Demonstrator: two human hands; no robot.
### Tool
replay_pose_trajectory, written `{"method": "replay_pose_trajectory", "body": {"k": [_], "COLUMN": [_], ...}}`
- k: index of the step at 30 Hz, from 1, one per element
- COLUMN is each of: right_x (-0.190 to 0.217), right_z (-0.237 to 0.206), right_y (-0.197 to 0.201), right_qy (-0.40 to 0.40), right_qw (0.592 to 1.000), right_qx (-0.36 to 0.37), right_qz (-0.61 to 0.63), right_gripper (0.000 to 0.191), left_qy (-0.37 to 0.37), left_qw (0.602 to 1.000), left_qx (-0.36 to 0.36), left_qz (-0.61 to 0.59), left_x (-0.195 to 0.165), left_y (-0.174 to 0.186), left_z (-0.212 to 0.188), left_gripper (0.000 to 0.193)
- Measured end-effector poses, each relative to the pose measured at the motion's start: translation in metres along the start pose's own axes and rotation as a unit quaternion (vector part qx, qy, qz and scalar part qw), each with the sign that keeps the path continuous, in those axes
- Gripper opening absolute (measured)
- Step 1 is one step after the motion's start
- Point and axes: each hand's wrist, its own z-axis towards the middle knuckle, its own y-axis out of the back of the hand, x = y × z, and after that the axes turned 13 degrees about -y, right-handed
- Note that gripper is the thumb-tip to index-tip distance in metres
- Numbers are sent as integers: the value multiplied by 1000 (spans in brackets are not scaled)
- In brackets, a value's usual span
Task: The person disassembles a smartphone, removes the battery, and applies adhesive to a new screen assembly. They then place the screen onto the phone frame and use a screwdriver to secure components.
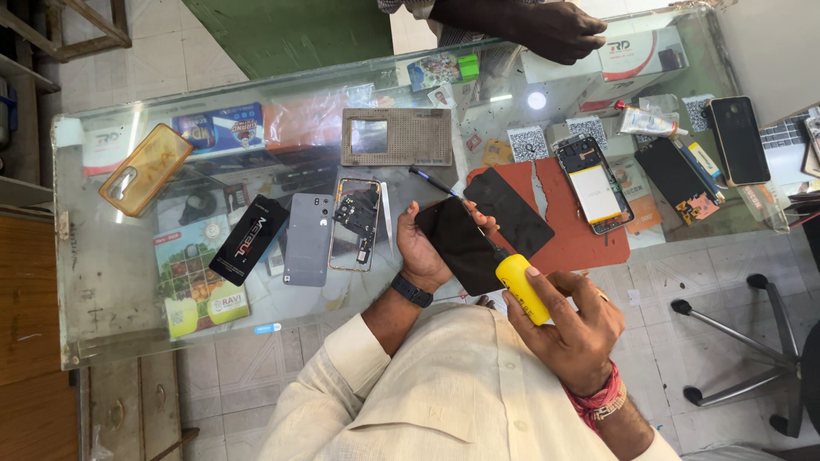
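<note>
Person in a cream shirt is working at a glass counter [111, 282], seen from above.

Left hand [424, 248] is cupping a black phone screen panel [461, 248] from beneath, fingers curled round its near edge, holding it tilted just above the counter edge. Right hand [572, 329] is gripping a yellow bottle [523, 288], fingers closed round it, its dark tip touching the panel's right edge.

A second black panel [510, 211] is lying on a red mat [589, 243] just beyond. An opened phone with a white battery [594, 183] is resting on the mat's far side. Left of the hands are lying a phone frame [356, 224], a grey back cover [307, 239] and a black box [249, 239]. An orange case [145, 169] is sitting well apart, far left.

Another person's hand [555, 30] is resting at the counter's far edge.
</note>
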Motion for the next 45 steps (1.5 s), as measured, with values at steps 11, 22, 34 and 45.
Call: {"method": "replay_pose_trajectory", "body": {"k": [11,22,34,45], "right_x": [-4,-10,-21,-29], "right_z": [-2,0,1,3], "right_y": [1,3,2,6], "right_qy": [5,1,-7,-9], "right_qw": [1000,1000,1000,999], "right_qx": [8,15,24,36], "right_qz": [-3,-4,-7,-14], "right_gripper": [49,49,51,52], "left_qy": [-14,-31,-29,-38], "left_qw": [1000,998,998,996], "left_qx": [-6,7,-2,-32], "left_qz": [1,45,53,78], "left_x": [-2,-4,-13,-20], "left_y": [-1,0,-4,-2], "left_z": [4,13,28,39], "left_gripper": [80,80,81,81]}}
